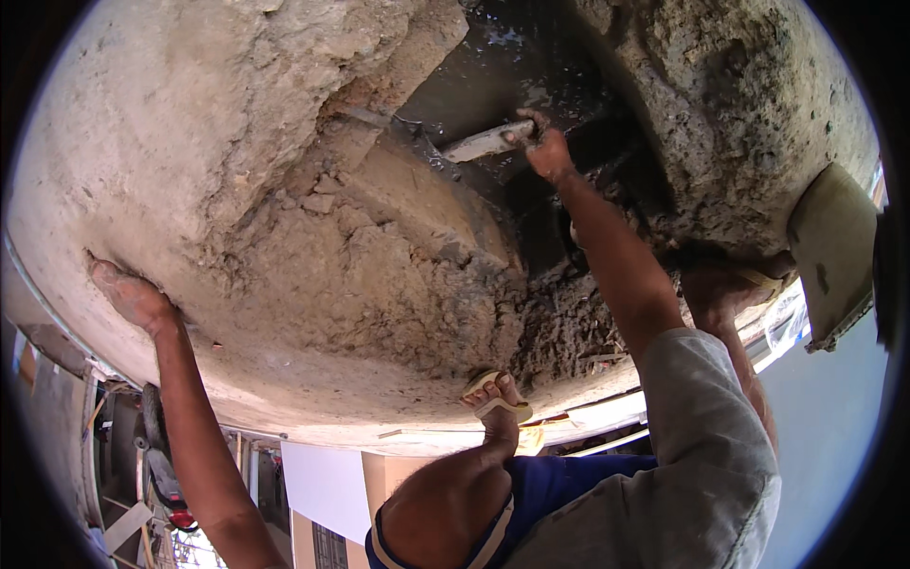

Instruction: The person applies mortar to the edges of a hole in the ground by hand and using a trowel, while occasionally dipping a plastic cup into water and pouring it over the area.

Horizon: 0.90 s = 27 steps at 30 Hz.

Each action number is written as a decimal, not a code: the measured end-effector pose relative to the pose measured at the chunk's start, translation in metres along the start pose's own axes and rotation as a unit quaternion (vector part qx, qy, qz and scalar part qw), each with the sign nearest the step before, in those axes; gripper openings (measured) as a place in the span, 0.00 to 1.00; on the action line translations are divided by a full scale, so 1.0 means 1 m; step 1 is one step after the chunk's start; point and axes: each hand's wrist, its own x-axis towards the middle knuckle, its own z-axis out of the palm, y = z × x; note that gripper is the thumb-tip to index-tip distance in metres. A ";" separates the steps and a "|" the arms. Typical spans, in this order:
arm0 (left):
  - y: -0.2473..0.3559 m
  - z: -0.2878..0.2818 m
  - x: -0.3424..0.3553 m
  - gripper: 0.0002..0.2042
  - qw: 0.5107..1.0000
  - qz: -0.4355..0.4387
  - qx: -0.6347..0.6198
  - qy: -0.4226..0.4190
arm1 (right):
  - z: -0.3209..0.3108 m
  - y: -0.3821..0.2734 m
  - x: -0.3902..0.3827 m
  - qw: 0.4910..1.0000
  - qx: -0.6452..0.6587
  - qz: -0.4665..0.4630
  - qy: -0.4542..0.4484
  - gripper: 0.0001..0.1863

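Observation:
My right hand (pixel 547 155), muddy at the fingers, grips one end of a pale, flat, elongated piece (pixel 482 143) whose material I cannot make out. The piece lies nearly level, its other end toward the left, just over dark muddy water (pixel 493 81) in a hole broken through the floor. Well to the left, my left hand (pixel 131 292) rests open on the dusty concrete (pixel 114 171), fingers stretched out and holding nothing. Between the hands, a smooth tan block or ledge (pixel 417 180) edges the water, with crumbly soil (pixel 351 275) beside it.
Rough broken concrete (pixel 730 114) walls the hole's right side. My sandalled foot (pixel 495 391) stands at the near edge of the dug soil; my other foot (pixel 725 289) is at the right. A grey slab (pixel 834 251) stands at far right. A thin pipe (pixel 45 302) curves along the left.

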 end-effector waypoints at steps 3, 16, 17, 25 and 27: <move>-0.040 -0.001 0.003 0.25 0.997 0.052 0.061 -0.001 | 0.012 -0.044 -0.009 0.970 -0.207 -0.130 -0.018 0.17; -0.037 0.008 0.001 0.15 0.998 0.057 0.016 0.010 | -0.079 -0.092 -0.045 0.972 -0.188 -0.113 0.078 0.12; -0.046 0.007 0.004 0.15 0.998 0.059 0.016 0.014 | -0.078 -0.093 -0.032 0.984 -0.135 -0.088 0.069 0.12; -0.057 0.010 -0.001 0.15 0.992 0.116 0.057 0.015 | -0.066 -0.137 -0.023 0.968 -0.216 -0.129 -0.021 0.13; -0.063 0.009 0.002 0.15 0.989 0.119 0.084 0.020 | -0.053 -0.123 -0.026 0.979 -0.165 -0.116 -0.028 0.14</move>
